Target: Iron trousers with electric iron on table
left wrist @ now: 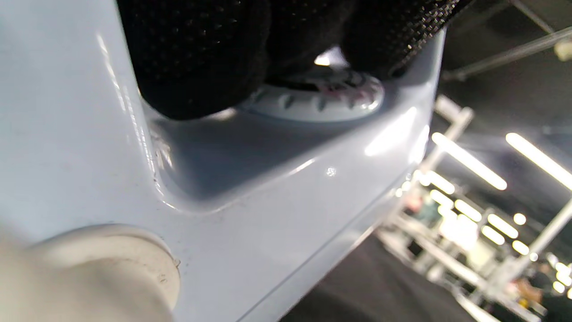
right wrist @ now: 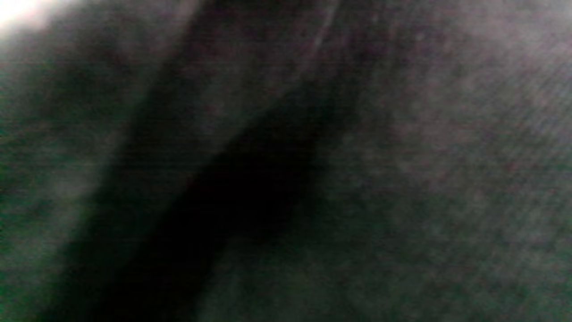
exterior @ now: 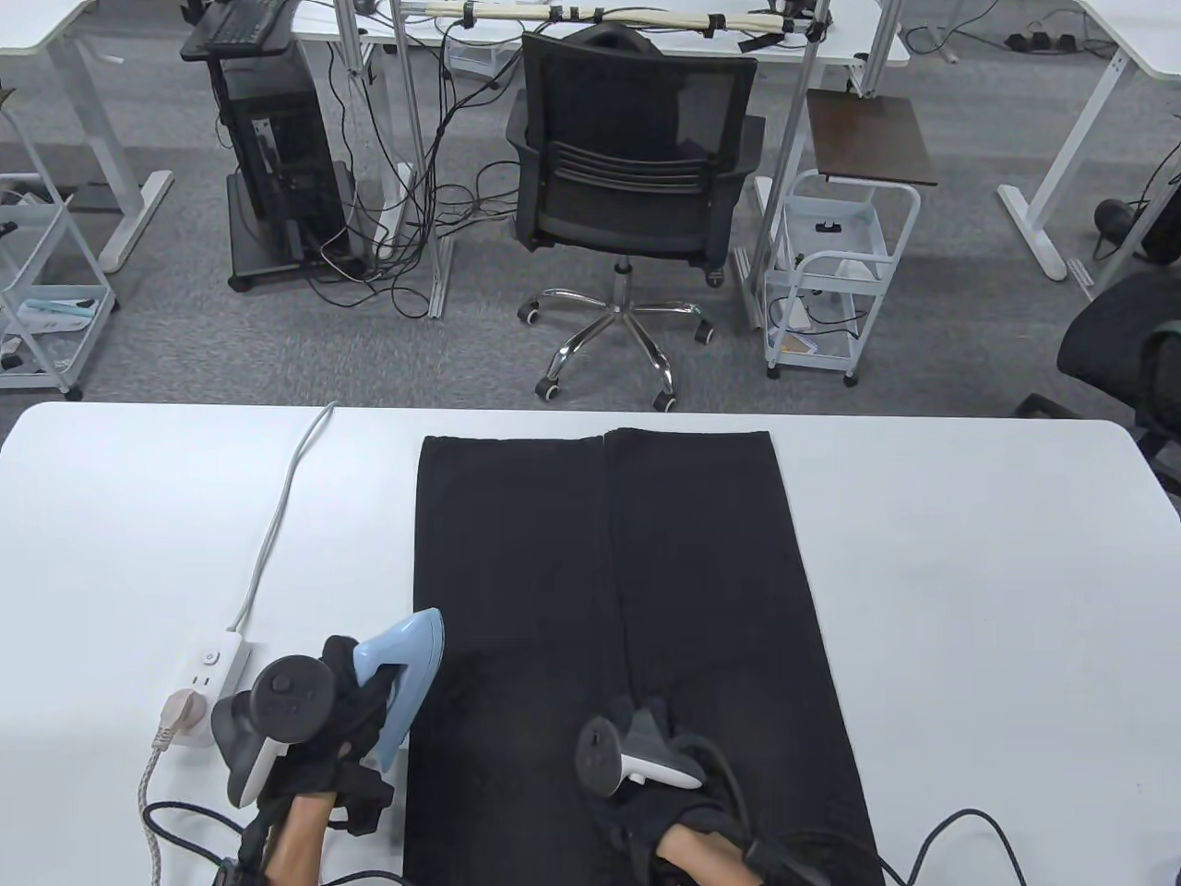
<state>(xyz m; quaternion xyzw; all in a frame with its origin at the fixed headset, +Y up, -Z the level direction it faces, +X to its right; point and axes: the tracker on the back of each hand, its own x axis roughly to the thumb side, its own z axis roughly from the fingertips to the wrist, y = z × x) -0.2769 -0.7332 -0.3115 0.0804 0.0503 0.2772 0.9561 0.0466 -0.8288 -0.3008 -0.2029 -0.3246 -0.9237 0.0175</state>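
A pair of black fabric trousers (exterior: 627,637) is lying flat along the middle of the white rectangular table (exterior: 969,572), its two legs side by side and running toward the far edge, where the hems are sitting just short of the rim. A pale blue plastic electric iron (exterior: 403,678) is leaning at the trousers' left edge near the front of the table, its pointed nose aiming toward the far side and overlapping the dark cloth. The left hand (exterior: 346,729), in a black sensor glove with a dark tracker on its back, is grasping the iron by the handle; in the left wrist view the gloved fingers (left wrist: 196,53) are curling over the blue body just above a white ribbed dial (left wrist: 319,100). The right hand (exterior: 660,748) is resting on the trousers near the front edge, on the cloth between the two legs; whether its fingers are straight or curled I cannot tell, and the right wrist view is giving only dark blurred fabric. Left of the iron, a white power strip (exterior: 208,678) is lying on the table with a plug in it and a pale cable (exterior: 277,517) running toward the far edge.
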